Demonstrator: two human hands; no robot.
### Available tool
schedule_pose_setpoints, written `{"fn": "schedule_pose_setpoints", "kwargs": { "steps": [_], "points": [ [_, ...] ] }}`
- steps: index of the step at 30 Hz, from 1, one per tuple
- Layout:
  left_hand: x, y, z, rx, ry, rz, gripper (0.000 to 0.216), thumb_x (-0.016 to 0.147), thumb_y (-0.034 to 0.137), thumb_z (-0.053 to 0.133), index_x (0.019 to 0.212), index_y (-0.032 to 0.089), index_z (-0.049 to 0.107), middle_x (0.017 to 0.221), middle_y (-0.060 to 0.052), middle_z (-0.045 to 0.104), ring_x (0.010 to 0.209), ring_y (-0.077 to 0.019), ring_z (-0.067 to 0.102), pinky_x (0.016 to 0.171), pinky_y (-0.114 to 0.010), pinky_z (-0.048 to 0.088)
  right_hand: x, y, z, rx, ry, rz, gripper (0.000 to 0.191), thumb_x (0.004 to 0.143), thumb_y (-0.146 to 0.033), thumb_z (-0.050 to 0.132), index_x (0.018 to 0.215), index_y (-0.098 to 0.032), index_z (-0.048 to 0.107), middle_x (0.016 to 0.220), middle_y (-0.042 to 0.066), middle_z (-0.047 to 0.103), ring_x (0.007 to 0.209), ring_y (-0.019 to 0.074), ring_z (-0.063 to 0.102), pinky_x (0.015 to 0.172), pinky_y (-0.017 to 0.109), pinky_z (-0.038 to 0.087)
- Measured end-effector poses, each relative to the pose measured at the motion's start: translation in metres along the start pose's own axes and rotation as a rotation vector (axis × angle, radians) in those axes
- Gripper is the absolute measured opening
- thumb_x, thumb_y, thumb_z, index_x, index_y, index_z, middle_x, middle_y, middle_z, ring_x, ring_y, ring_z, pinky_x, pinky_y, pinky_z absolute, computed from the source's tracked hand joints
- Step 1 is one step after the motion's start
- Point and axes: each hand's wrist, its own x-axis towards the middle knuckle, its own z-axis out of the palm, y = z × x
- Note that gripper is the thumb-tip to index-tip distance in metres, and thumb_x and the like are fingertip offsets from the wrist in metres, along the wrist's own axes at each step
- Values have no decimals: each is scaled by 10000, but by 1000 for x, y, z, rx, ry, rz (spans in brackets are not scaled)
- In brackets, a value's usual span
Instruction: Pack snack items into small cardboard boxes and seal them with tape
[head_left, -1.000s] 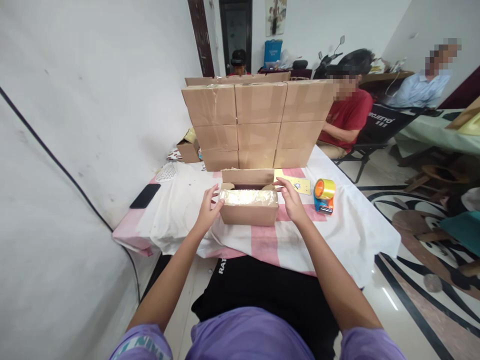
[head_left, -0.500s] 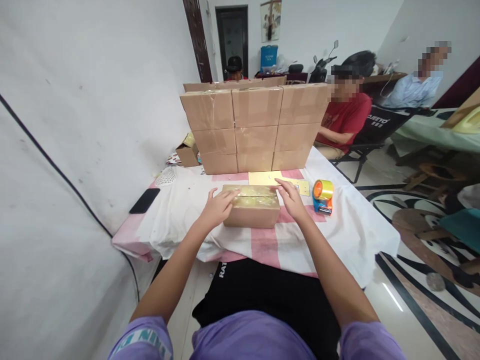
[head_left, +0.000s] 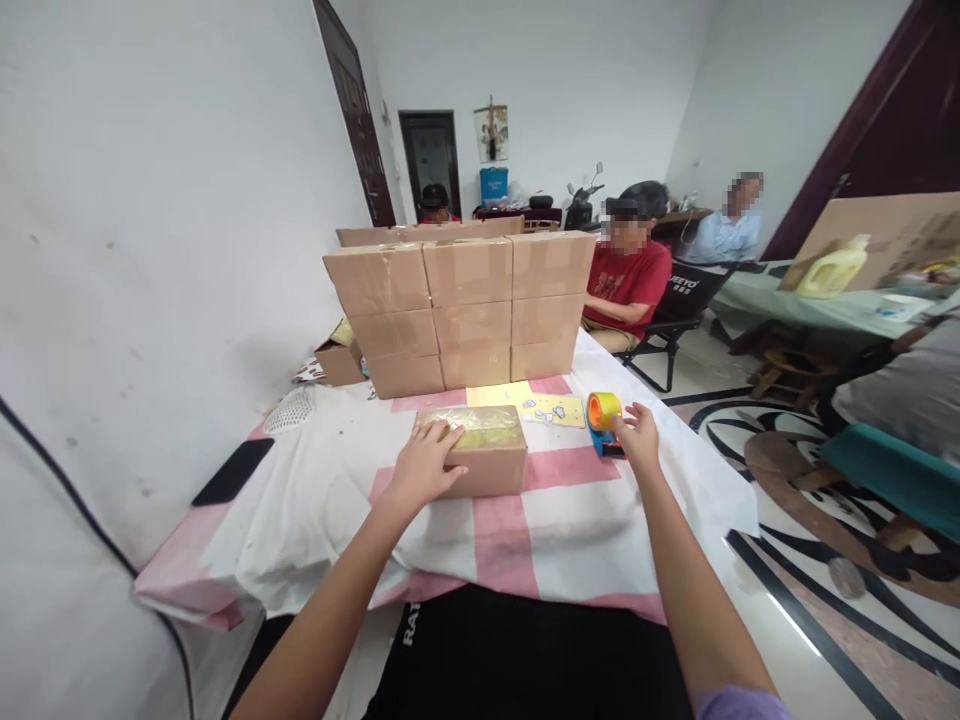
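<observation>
Left hand (head_left: 424, 462): our grip lies spread over the box (head_left: 487, 463), likely to hold it closed | right hand (head_left: 640, 438): at tape dispenser (head_left: 604, 420), grip we cannot tell

I folded the rear flap (head_left: 491, 413) of the box (head_left: 491, 475) down | left hand (head_left: 427, 464) shifted onto its top | right hand (head_left: 637, 438) moved off to the tape dispenser (head_left: 604, 424)

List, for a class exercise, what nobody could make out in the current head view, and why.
All in the head view:
- Inside of the small carton under the left hand: hidden by closed top flaps.
- Grip of the right hand: contact with the tape dispenser is unclear where they overlap.
- Figures on the yellow card: too small.
- Left elbow: cut off by the bottom edge.
</observation>
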Motion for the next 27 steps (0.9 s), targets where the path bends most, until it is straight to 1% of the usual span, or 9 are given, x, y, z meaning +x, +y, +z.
{"fn": "schedule_pose_setpoints", "kwargs": {
  "steps": [3,7,10,15,18,21,23,25,27],
  "points": [
    [5,-5,8,-8,-9,-22,702,830,371,724,1478,217,504,1471,-141,518,1372,-349,474,1210,-510,295,6,5,2,-21,-31,31,709,671,-461,706,1278,-118,579,1228,210,668,892,289,693,770,424,592],
    [10,-6,8,-10,-32,-37,670,820,378,723,1446,223,542,1464,-131,532,1306,-349,537,1153,-498,382,4,10,13,44,-223,11,491,702,-514,717,1005,-128,708,918,141,763,788,291,724,696,385,594],
    [14,-5,7,-4,-33,-42,647,808,378,726,1420,240,569,1429,-121,563,1231,-346,585,1062,-471,465,-5,11,20,86,-292,-54,455,736,-539,719,958,-143,728,945,128,775,857,308,734,728,374,588],
    [16,-3,13,-28,62,-2,726,850,471,682,1504,239,467,1413,-130,593,1308,-360,532,1080,-495,438,-18,10,25,131,-319,-128,461,812,-559,662,1018,-149,710,1007,132,771,913,312,723,791,393,573],
    [15,-2,12,-2,127,-11,549,920,522,586,1394,245,581,1431,-110,597,1400,-379,442,1105,-544,395,-21,6,28,189,-345,-141,464,847,-574,618,1040,-158,688,1036,123,765,937,297,718,815,388,573],
    [15,8,6,42,247,10,379,944,471,572,1226,242,680,1438,-105,594,1408,-401,421,1094,-587,368,-30,-5,29,259,-350,-142,474,902,-586,550,1099,-167,653,1102,117,748,996,279,704,868,382,563],
    [15,25,6,-32,378,53,317,940,404,593,1188,229,685,1316,-117,665,1280,-361,547,1027,-522,431,-43,-16,27,374,-362,-114,470,919,-579,548,1148,-176,627,1106,111,743,1013,272,699,881,377,560],
    [15,53,14,-227,521,75,234,950,336,581,1124,224,690,1036,-85,731,1004,-262,664,886,-400,504,-61,-30,24,523,-397,-58,456,919,-574,571,1159,-189,619,1050,101,752,970,271,705,835,369,571],
    [14,89,29,-482,553,31,195,967,314,550,1071,225,689,828,-36,677,760,-184,642,730,-306,519,-80,-44,22,616,-424,-7,426,919,-579,579,1116,-207,643,984,86,758,898,263,709,771,354,578]
  ]
}}
